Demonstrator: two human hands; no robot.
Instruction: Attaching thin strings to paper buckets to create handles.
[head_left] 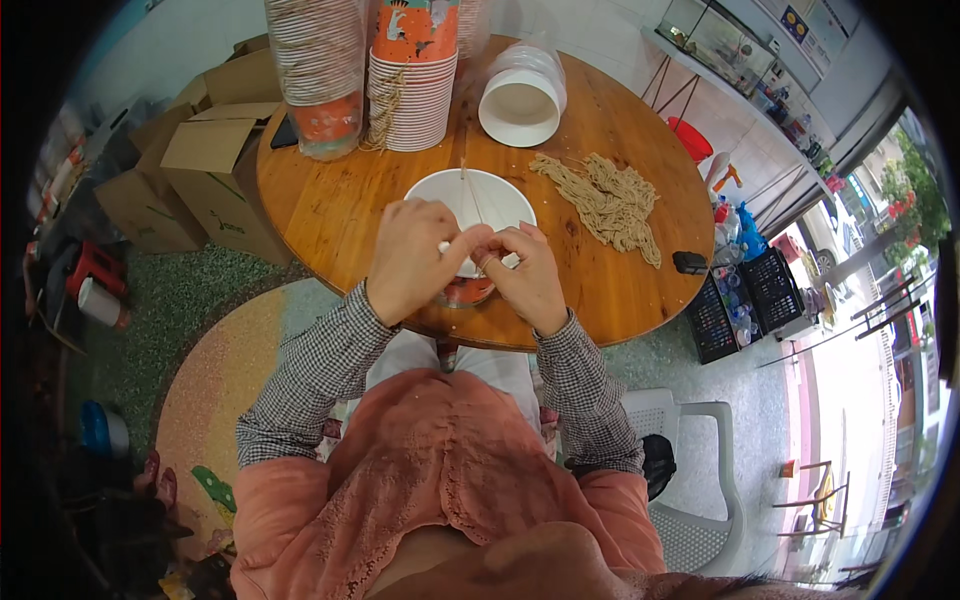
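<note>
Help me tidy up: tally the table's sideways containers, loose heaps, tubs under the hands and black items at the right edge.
White round container or stack in clear plastic, on its side: 1
Loose heap of tan string: 1
Round tub, white inside, orange outside: 1
Small black object: 1
Total: 4

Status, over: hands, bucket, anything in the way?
Left hand and right hand close together at near side of white-lined bucket; grip unclear. Thin strand crosses its opening. Hands partly hide bucket; twine heap lies apart, rightward.
</note>
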